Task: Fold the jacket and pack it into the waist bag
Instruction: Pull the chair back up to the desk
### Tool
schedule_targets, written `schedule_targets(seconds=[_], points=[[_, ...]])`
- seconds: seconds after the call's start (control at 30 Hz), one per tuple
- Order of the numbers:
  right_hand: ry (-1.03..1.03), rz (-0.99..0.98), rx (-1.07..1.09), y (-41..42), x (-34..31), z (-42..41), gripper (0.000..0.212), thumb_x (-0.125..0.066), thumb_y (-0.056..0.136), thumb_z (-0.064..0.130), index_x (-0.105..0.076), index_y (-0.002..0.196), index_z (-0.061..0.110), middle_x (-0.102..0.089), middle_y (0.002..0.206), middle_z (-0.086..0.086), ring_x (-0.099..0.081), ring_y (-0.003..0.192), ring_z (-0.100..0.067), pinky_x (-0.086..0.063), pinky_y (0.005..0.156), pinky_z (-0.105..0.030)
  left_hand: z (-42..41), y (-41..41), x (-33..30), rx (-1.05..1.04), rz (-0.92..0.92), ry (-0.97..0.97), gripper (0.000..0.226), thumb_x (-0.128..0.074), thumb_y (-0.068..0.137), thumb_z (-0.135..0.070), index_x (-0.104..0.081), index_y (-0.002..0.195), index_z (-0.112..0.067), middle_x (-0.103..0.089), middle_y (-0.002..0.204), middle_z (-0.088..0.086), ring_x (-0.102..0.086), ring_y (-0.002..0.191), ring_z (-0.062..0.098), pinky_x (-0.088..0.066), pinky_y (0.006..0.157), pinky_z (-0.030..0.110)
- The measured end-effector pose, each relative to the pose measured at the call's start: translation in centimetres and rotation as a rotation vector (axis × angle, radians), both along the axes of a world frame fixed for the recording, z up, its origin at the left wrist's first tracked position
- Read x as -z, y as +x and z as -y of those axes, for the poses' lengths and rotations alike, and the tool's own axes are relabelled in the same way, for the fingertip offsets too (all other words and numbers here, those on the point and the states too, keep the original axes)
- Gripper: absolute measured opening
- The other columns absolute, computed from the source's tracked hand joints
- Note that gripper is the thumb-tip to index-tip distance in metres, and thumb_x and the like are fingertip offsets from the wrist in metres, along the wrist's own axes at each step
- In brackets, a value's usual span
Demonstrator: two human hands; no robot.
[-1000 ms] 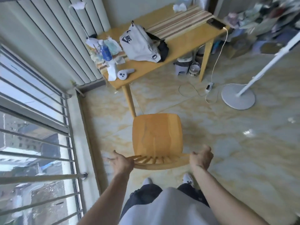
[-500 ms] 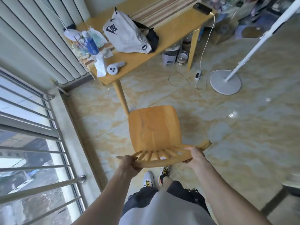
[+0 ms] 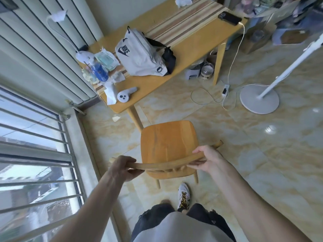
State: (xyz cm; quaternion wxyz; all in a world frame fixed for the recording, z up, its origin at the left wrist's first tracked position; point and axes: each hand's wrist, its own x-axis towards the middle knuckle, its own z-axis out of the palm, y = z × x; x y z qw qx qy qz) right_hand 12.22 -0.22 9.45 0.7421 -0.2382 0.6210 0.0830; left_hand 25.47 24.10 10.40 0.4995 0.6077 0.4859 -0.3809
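A white waist bag [image 3: 139, 55] with a black logo and black strap lies on the wooden table [image 3: 197, 44]. A dark bundle of cloth [image 3: 169, 58] sits against the bag's right side; whether it is the jacket I cannot tell. A wooden chair [image 3: 166, 138] stands on the floor in front of me, between me and the table. My left hand [image 3: 122, 169] grips the left end of the chair's curved top rail. My right hand [image 3: 207, 158] grips the rail's right part.
Bottles, tissues and a white controller [image 3: 125, 95] crowd the table's left end; a phone [image 3: 229, 18] charges at its far right corner. A fan stand base [image 3: 258, 98] and cables lie on the tiled floor to the right. A barred window [image 3: 35, 154] runs along the left.
Both hands have closed on the chair's top rail and the chair has turned slightly. The view has moved closer to the table.
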Motion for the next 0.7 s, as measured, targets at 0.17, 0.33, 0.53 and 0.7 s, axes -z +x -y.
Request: schedule_targets(seconds=[0.17,0.33,0.53,0.7], points=[[0.039,0.034,-0.017,6.3,-0.6,3.5,0.022,-0.055,0.088,-0.010,-0.049,0.103,0.005,-0.049,0.117,-0.028,-0.049,0.116,-0.045,-0.044,0.102,-0.065,3.2,6.3,-1.4,0.012,0.048,-0.039,0.024,-0.056,0.087,0.010,-0.051,0.110,0.010,-0.054,0.108,0.025,-0.060,0.092,0.047,-0.051,0.099,0.062],[0.079,0.021,-0.064,13.0,-1.3,7.8,0.029,-0.056,0.089,-0.009,-0.049,0.114,0.003,-0.048,0.119,-0.031,-0.046,0.128,-0.048,-0.039,0.109,-0.065,6.2,13.2,-1.5,-0.011,0.044,-0.100,0.025,-0.061,0.084,0.011,-0.053,0.107,0.008,-0.052,0.116,0.021,-0.059,0.109,0.046,-0.051,0.098,0.064],[0.051,-0.016,-0.039,22.5,-2.9,14.6,0.056,-0.058,0.084,-0.008,-0.046,0.136,0.006,-0.041,0.140,-0.033,-0.042,0.132,-0.051,-0.039,0.103,-0.070,12.1,21.9,-2.1,-0.035,0.005,-0.198,0.035,-0.065,0.085,0.006,-0.052,0.118,0.004,-0.047,0.122,0.023,-0.051,0.119,0.055,-0.055,0.081,0.059],[0.042,0.057,-0.094,27.2,-3.1,19.0,0.031,-0.056,0.084,-0.010,-0.050,0.113,0.000,-0.047,0.127,-0.033,-0.051,0.106,-0.050,-0.046,0.090,-0.068,15.5,25.4,-1.0,-0.114,0.014,-0.305,0.026,-0.060,0.087,0.006,-0.050,0.110,0.000,-0.047,0.103,0.018,-0.056,0.088,0.035,-0.057,0.067,0.055]])
